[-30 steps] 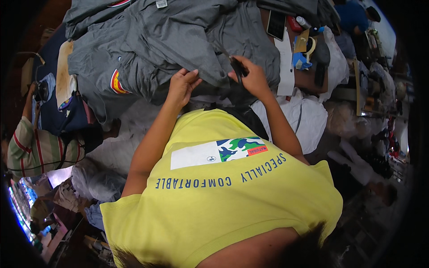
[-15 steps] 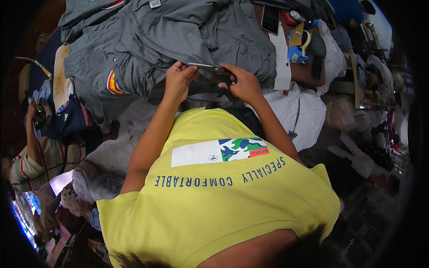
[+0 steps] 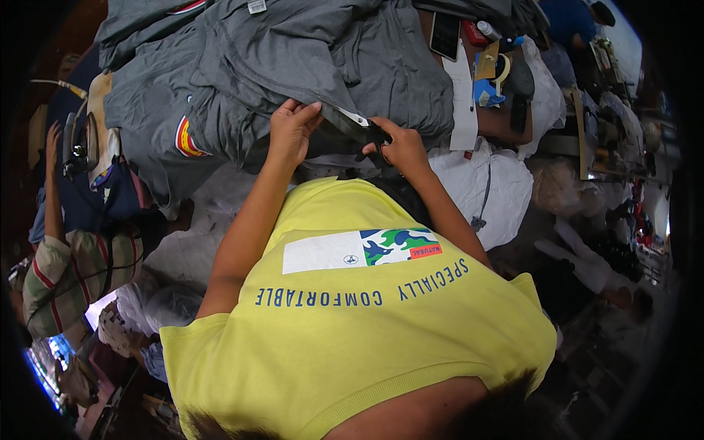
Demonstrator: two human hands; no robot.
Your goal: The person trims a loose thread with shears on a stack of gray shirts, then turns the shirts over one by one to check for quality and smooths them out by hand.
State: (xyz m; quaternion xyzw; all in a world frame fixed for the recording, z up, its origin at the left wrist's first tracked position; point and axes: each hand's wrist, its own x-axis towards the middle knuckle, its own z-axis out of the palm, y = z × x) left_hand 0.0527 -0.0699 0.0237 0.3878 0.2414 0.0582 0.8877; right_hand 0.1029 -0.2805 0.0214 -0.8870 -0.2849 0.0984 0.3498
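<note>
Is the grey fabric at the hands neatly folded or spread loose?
Spread loose: the grey fabric lies in uneven wrinkles with no crisp folds, and the left hand pinches an edge.

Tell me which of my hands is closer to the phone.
Right. Your right hand, gripping the scissors, is nearer you than the phone and slightly left of it; your left hand, also nearer you, is farther left.

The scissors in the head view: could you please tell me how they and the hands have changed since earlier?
The scissors in the right hand have swung from pointing steeply up the picture to pointing mostly left, toward the left hand, at the edge of the grey cloth. The right hand has come slightly lower in the picture. Nothing was visibly let go; the left hand stays pinched at that edge.
</note>
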